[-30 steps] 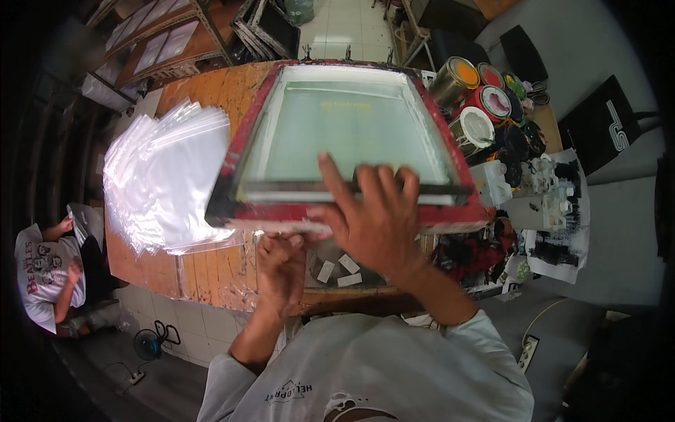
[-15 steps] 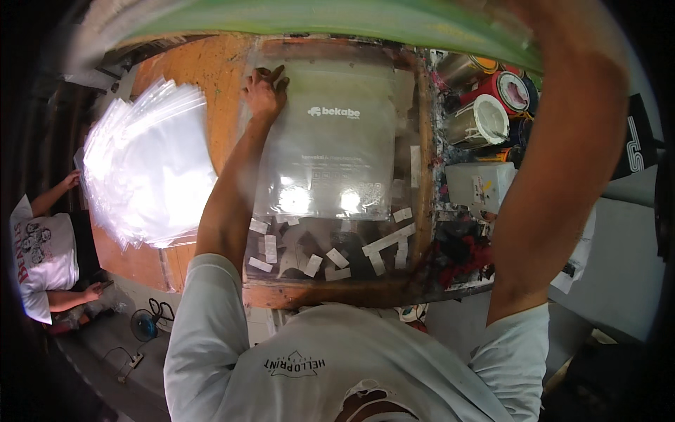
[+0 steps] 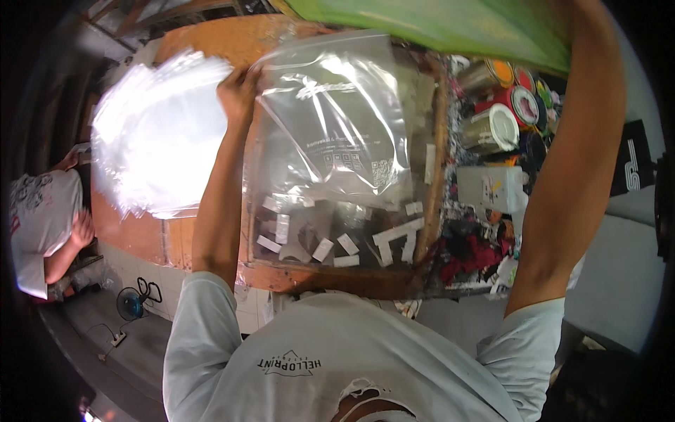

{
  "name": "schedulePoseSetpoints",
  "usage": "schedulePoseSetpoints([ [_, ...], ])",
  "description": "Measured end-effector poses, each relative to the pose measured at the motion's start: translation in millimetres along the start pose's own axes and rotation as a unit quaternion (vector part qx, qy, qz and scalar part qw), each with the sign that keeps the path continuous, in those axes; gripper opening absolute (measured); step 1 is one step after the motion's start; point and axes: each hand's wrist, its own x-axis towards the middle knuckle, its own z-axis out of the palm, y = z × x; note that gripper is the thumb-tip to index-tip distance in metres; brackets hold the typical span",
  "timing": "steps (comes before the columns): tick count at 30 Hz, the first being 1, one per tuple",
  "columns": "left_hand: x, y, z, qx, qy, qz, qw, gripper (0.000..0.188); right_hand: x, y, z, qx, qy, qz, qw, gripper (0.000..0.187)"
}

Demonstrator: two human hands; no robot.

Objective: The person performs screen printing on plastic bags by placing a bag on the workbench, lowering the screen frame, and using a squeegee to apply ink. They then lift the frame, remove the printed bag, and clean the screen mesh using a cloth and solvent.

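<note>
We are pinching the top left corner of a clear plastic bag point(image 3: 337, 123) with our left hand point(image 3: 240, 91), its fingers pressing together on the edge. The bag is lying tilted over the middle of the wooden tabletop point(image 3: 207, 35), and its top is looking bent and lifted; we cannot tell how much of its bottom is touching. White letters and small square marks point(image 3: 380, 172) are showing on it, so we are guessing its printing is done. The bag is not yet away from this spot, so we are counting that part as left. A green printing screen point(image 3: 450, 28) is hanging tilted above. Our right arm point(image 3: 569, 169) is going out of sight beside it, so we cannot tell whether our right hand is gripping anything. A pile of clear plastic bags point(image 3: 158, 133) is lying on the left, but shine is hiding whether any are printed. White tape bits point(image 3: 398, 231) are sitting below the bag.
</note>
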Motion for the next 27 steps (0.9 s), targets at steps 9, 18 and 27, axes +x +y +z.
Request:
schedulePoseSetpoints([
  [9, -12, -105, -262, -0.031, 0.333, -0.069, 0.94, 0.059, 7, 61, 10, 0.106, -0.003, -0.005, 0.994, 0.056],
  [18, -164, -65, -120, 0.575, -0.157, 0.067, 0.8, 0.069, 14, 45, 19, 0.089, -0.047, 0.051, 0.994, 0.08],
  [27, -214, 9, 106, 0.322, -0.286, 0.244, 0.869, 0.062, -1, 12, 5, -0.134, -0.129, 0.059, 0.981, 0.059],
])
